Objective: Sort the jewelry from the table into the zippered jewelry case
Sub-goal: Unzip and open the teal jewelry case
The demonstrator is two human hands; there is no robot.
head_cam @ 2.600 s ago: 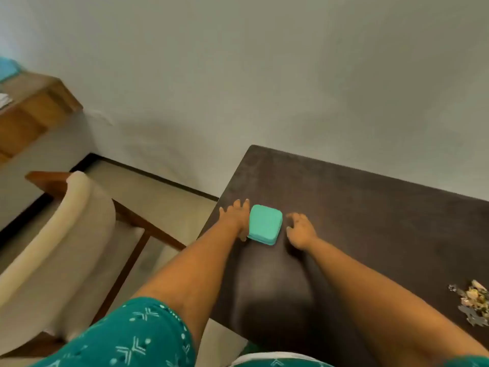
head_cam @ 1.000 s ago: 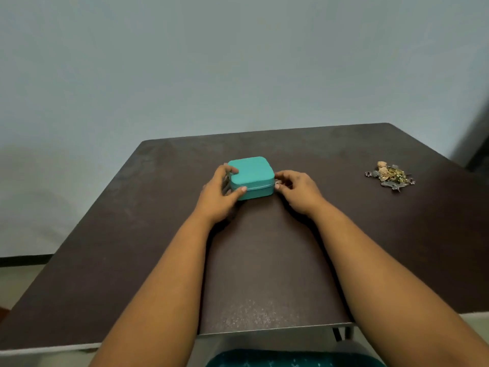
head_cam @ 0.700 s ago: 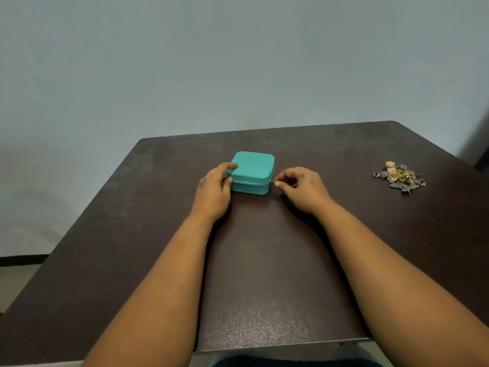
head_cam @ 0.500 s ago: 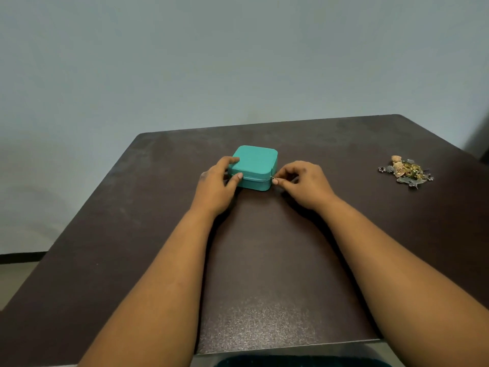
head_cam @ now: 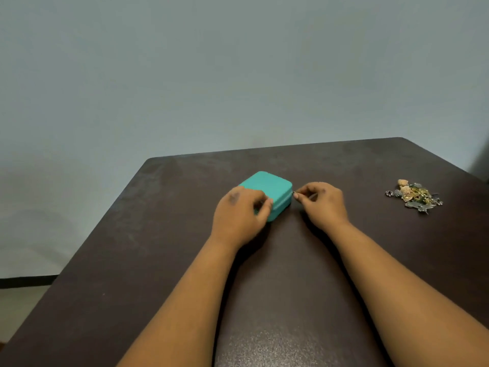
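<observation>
A small teal zippered jewelry case (head_cam: pixel 267 186) lies closed on the dark brown table (head_cam: pixel 291 274), turned at an angle. My left hand (head_cam: pixel 239 215) grips its near left corner, fingers curled over the lid edge. My right hand (head_cam: pixel 321 202) is at the case's right corner and pinches the small metal zipper pull (head_cam: pixel 294 193) between thumb and forefinger. A heap of gold and silver jewelry (head_cam: pixel 412 196) lies on the table far to the right, well apart from both hands.
A plain pale wall stands behind the table's far edge. The table's left edge runs diagonally, with light floor and a dark baseboard (head_cam: pixel 26 280) beyond it at the lower left.
The case has turned so one corner points toward me. My left hand has shifted further over its near corner. My right hand still pinches the zipper pull at the right corner.
</observation>
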